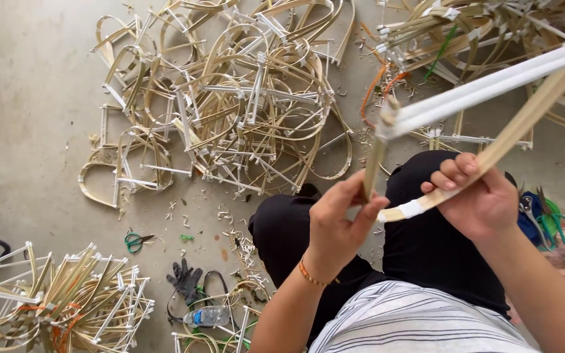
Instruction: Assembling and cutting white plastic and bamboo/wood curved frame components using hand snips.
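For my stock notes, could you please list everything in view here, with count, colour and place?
bamboo frame: one, tan with white wrapped bars, held up in both hands
finished frames pile: many, tan and white, floor at top centre
second pile: many, tan, top right
stacked frames: several, tan with orange ties, bottom left
scissors: one, green handles, floor left of centre
glove: one, dark grey, floor lower centre
water bottle: one, clear, beside the glove
tools: a few, blue and green handles, far right
left hand: grips the frame's upright strip
right hand: grips the frame's slanted strip
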